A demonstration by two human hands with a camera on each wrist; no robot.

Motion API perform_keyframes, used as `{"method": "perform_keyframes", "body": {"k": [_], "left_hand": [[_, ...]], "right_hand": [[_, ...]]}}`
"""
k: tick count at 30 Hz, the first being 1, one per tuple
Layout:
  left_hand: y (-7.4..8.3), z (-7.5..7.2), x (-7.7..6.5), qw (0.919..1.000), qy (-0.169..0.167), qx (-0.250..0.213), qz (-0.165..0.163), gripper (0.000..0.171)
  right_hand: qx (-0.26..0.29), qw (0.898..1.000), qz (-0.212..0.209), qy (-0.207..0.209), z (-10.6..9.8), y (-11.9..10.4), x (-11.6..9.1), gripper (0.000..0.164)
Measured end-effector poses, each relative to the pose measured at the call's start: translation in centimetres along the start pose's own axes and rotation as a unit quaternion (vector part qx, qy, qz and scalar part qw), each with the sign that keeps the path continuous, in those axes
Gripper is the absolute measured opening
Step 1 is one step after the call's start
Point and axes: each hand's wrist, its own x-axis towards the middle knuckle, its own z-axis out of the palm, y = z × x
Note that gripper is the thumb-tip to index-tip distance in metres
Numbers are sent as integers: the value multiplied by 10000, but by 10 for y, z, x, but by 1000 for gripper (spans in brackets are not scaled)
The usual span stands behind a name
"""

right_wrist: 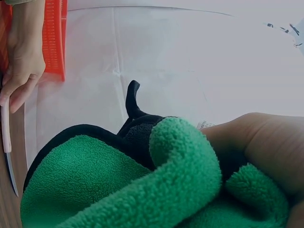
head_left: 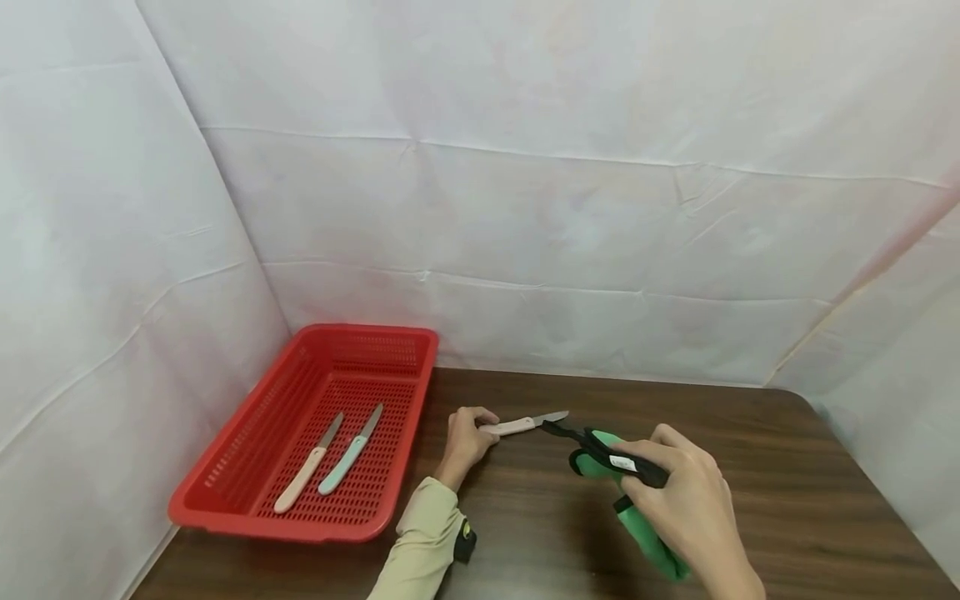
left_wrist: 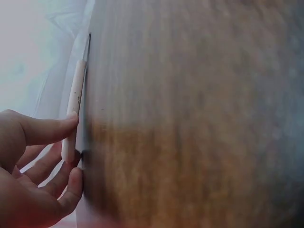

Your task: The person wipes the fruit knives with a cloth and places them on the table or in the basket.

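Knife [head_left: 519, 426] was pinched by the left hand [head_left: 468, 440], green cloth [right_wrist: 156, 190] gripped by the right hand [head_left: 686, 492] — I saw brown desk [head_left: 802, 492], creased white sheeting [head_left: 555, 217].

A dark, wood-grained table [head_left: 787, 492] carries a red perforated basket [head_left: 367, 348].

we wear a pale, yellowish-beige sleeve [head_left: 422, 525] on our left side, its cloth creased and loosely gathered, with the cuff ending near the wrist [head_left: 450, 473]. beside it sits a small, squarish black block [head_left: 465, 547] bearing a rounded yellow-green mark [head_left: 467, 529]. our left hand [head_left: 468, 437] and right hand [head_left: 690, 492] are both bare.
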Motion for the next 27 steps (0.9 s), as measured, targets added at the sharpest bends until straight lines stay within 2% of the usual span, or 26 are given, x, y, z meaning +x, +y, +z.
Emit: {"method": "perform_keyframes", "body": {"k": [6,12,14,20,24,27], "left_hand": [[4,-7,-1,9997,69,-240,-30,23],[1,-7,-4,9955,-47,-943,-31,26],[0,-7,-6,9930,27,-1177,-58,25],[1,-11,-11,9887,475,-1422,41,21],[1,-13,-14,9807,477,-1894,-14,21],[4,-14,-17,9699,435,-2393,-63,23]], "right_hand": [[-74,10000,23,-25,1,-1,1,33],[-64,9999,40,-82,2,-1,2,32],[-62,9999,48,-86,2,0,2,32],[-33,9999,107,-110,1,1,1,31],[-39,9998,133,-143,1,2,1,32],[-59,9998,114,-156,1,2,1,33]]}}
